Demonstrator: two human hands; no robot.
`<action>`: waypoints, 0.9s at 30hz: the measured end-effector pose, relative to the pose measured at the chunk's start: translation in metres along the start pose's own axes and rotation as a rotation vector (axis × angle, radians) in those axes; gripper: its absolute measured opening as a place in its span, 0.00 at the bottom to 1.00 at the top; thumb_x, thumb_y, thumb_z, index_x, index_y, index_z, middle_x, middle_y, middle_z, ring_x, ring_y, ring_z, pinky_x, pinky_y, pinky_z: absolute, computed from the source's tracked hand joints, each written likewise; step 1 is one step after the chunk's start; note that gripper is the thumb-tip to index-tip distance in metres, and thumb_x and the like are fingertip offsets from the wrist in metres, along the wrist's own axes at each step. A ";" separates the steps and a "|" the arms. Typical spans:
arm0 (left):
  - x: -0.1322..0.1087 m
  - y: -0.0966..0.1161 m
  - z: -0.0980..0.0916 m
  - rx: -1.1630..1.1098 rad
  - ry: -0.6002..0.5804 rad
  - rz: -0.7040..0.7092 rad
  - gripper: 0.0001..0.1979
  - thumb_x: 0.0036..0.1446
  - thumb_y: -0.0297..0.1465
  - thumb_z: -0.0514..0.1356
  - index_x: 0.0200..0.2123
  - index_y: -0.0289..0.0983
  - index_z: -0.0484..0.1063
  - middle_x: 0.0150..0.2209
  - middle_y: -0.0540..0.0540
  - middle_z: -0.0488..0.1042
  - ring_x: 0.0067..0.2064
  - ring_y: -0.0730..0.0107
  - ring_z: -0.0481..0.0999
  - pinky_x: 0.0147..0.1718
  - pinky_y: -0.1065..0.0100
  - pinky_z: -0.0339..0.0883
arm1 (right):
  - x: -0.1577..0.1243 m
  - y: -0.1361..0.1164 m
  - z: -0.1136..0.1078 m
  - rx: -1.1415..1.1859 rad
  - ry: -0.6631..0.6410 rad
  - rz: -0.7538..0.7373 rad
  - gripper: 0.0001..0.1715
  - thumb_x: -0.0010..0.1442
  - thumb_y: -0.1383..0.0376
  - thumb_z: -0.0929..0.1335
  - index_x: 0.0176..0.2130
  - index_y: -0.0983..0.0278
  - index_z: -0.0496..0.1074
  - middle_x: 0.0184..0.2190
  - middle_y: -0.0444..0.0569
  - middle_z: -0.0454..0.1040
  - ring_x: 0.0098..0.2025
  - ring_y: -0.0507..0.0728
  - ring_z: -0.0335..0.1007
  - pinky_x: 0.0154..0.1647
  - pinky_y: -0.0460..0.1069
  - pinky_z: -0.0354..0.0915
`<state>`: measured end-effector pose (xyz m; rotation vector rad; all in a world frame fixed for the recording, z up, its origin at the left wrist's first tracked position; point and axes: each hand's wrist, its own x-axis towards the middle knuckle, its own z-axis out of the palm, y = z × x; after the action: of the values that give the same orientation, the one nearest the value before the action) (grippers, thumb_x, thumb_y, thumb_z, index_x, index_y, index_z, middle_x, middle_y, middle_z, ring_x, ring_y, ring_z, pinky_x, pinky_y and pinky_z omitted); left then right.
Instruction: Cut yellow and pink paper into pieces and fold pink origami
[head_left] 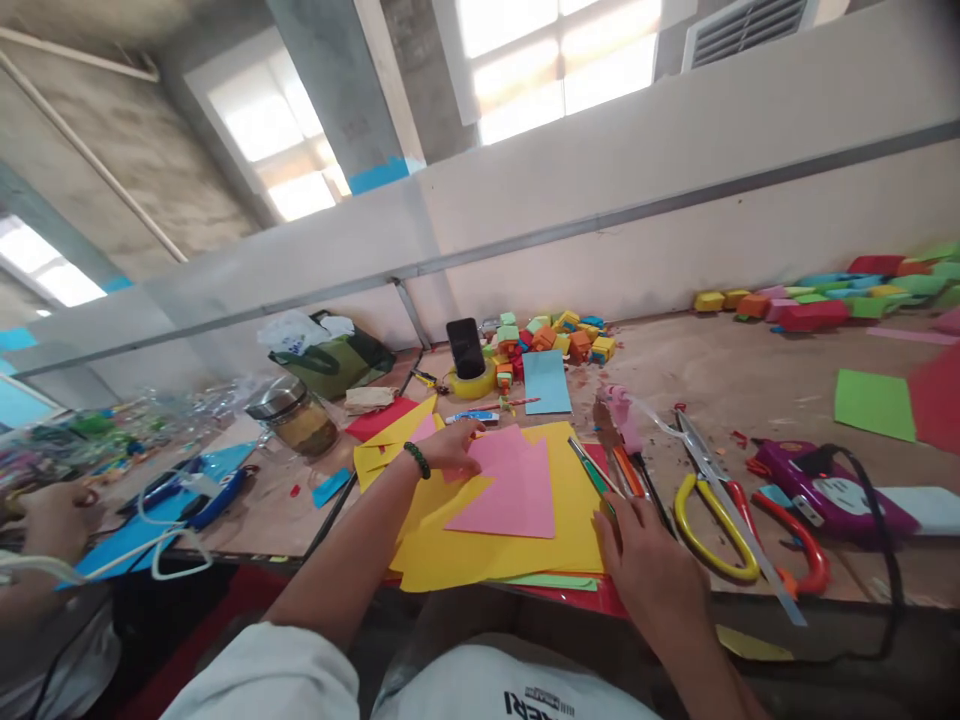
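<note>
My left hand, with a dark beaded bracelet at the wrist, lies with fingers spread on the left edge of a pink paper sheet. Under the pink sheet are larger yellow papers, with green and red sheets showing below them. My right hand is at the right edge of the yellow papers. Its thumb and fingers close around the near end of a slim green-handled cutter, partly hidden by the fingers. An orange cutter lies just beyond that hand.
Right of my hand lie yellow-handled scissors, red-handled scissors and a purple device. A pink glue gun, phone, tape roll and paper cubes stand behind. Leftward are a glass jar and another person's hand.
</note>
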<state>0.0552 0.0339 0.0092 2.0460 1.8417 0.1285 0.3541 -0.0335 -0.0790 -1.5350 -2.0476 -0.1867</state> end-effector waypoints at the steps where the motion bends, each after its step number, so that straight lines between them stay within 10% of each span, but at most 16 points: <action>1: 0.000 0.001 -0.001 0.001 -0.003 -0.021 0.27 0.34 0.33 0.68 0.42 0.36 0.71 0.43 0.42 0.73 0.43 0.56 0.73 0.40 0.62 0.68 | -0.001 0.001 0.002 0.004 0.030 -0.021 0.14 0.67 0.62 0.60 0.42 0.63 0.73 0.37 0.50 0.74 0.27 0.52 0.72 0.21 0.45 0.56; 11: -0.037 0.001 -0.007 -0.270 0.290 -0.108 0.08 0.41 0.34 0.61 0.20 0.38 0.64 0.21 0.54 0.65 0.27 0.69 0.67 0.25 0.71 0.58 | -0.004 0.014 0.013 -0.038 0.030 -0.052 0.19 0.69 0.58 0.56 0.45 0.62 0.71 0.40 0.49 0.75 0.28 0.53 0.73 0.22 0.48 0.58; 19: -0.103 -0.097 -0.036 -0.508 0.718 -0.296 0.24 0.44 0.45 0.60 0.41 0.35 0.67 0.35 0.45 0.75 0.33 0.64 0.74 0.29 0.67 0.67 | -0.006 0.023 0.014 -0.040 -0.051 0.017 0.21 0.66 0.55 0.57 0.46 0.61 0.72 0.43 0.50 0.76 0.30 0.57 0.74 0.22 0.50 0.62; 27: -0.113 -0.154 -0.013 -0.400 0.698 -0.399 0.23 0.46 0.42 0.63 0.42 0.33 0.70 0.39 0.42 0.77 0.42 0.56 0.75 0.37 0.64 0.69 | 0.002 0.022 0.009 0.001 -0.139 0.155 0.24 0.63 0.51 0.58 0.45 0.59 0.74 0.43 0.54 0.76 0.32 0.61 0.74 0.23 0.53 0.64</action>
<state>-0.1087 -0.0628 -0.0104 1.4106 2.3261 1.1130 0.3705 -0.0209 -0.0902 -1.7408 -2.0212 -0.0203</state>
